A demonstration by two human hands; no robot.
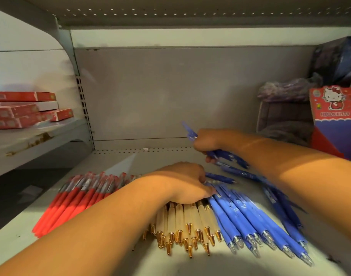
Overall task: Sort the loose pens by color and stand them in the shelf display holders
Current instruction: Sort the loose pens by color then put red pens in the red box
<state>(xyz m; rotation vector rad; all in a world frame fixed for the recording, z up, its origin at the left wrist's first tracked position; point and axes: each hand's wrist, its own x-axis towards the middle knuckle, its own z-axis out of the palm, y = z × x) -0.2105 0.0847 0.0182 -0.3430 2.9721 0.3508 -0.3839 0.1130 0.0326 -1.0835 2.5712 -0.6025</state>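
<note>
Your right hand (207,143) clutches blue pens (230,156); your left hand (182,182) covers cream pens (190,216), grip unclear. The Hello Kitty box (334,108) hides its contents.

Left hand (182,182) laid palm-down, fingers bent, grasp hidden. Right hand (207,143) held higher beyond, closed round blue pens (230,156).

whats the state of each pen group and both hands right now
red pens: lying flat, grouped
cream pens: lying flat, grouped
blue pens: lying flat, partly scattered
blue bunch: gripped by right hand
left hand: rests on cream pens
</note>
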